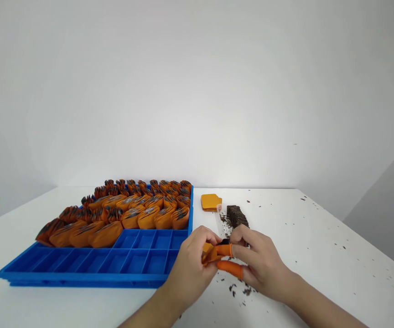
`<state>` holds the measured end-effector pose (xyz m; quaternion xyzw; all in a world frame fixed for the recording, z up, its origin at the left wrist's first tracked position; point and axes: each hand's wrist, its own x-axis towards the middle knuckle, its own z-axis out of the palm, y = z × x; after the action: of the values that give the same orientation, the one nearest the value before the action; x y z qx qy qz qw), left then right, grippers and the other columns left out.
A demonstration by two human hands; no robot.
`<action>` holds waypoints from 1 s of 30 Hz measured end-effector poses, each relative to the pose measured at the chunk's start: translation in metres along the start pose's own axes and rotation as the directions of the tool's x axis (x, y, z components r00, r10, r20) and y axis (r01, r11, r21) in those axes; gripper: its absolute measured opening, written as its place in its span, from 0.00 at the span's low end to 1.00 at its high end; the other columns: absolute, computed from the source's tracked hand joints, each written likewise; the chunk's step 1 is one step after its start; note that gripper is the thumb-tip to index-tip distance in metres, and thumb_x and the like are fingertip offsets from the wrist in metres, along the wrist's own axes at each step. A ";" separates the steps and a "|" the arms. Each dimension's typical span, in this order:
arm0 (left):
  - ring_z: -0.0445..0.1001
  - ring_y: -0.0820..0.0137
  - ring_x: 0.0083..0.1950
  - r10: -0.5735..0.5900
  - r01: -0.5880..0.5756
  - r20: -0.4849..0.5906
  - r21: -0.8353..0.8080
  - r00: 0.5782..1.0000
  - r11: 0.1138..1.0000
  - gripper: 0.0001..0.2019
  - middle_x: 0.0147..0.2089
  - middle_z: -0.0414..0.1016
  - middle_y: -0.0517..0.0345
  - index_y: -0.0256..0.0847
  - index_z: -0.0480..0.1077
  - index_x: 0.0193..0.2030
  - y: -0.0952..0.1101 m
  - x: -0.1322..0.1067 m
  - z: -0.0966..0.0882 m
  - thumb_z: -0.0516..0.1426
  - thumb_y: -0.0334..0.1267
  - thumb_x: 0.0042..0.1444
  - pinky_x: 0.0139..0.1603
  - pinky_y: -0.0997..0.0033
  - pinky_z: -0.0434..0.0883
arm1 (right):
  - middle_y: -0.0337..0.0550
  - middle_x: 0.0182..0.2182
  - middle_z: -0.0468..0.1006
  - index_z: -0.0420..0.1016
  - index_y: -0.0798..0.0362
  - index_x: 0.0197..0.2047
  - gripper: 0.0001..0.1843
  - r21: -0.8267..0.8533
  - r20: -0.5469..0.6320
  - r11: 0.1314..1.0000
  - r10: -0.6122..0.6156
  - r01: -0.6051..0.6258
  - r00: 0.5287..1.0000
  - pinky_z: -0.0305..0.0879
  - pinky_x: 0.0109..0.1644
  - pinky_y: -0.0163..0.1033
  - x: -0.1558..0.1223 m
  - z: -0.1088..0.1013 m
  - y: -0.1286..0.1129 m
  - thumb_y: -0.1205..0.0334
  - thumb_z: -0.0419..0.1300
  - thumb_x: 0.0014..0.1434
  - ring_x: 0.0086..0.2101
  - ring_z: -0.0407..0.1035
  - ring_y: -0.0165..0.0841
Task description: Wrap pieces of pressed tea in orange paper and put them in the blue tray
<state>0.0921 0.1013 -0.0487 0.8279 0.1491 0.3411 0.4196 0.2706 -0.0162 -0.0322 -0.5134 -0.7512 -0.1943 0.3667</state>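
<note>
My left hand (pixel 194 259) pinches a folded orange sheet (pixel 209 253) between thumb and fingers, just right of the blue tray. My right hand (pixel 261 259) closes in from the other side, its fingers at the same sheet. Two of its fingers wear orange finger cots (pixel 230 268). A small dark piece (pixel 225 242) shows at the top of the sheet between both thumbs; which hand grips it is hard to see. Just beyond my hands stands a row of thin dark brown pieces (pixel 238 216), partly hidden by my right hand.
The blue compartment tray (pixel 90 276) stands on the left, its back rows filled with orange bundles (pixel 163 217) streaked dark. A stack of orange sheets (pixel 211 202) lies behind my hands. A clear strip (pixel 221 223) is beside the brown row. Dark crumbs (pixel 247 291) dot the white table (pixel 320 255).
</note>
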 end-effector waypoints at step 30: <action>0.78 0.58 0.47 0.228 -0.287 0.228 0.280 0.947 0.916 0.05 0.45 0.81 0.51 0.43 0.79 0.48 0.017 0.001 -0.024 0.62 0.38 0.71 0.47 0.60 0.73 | 0.41 0.35 0.69 0.74 0.51 0.39 0.08 0.095 0.048 0.995 0.030 -0.035 0.998 0.61 0.30 0.37 -0.014 0.007 0.025 0.65 0.60 0.74 0.30 0.64 0.32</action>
<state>0.0758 0.1053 -0.0246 0.9245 0.0491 0.2851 0.2483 0.2938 -0.0099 -0.0494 -0.5117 -0.7594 -0.1402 0.3764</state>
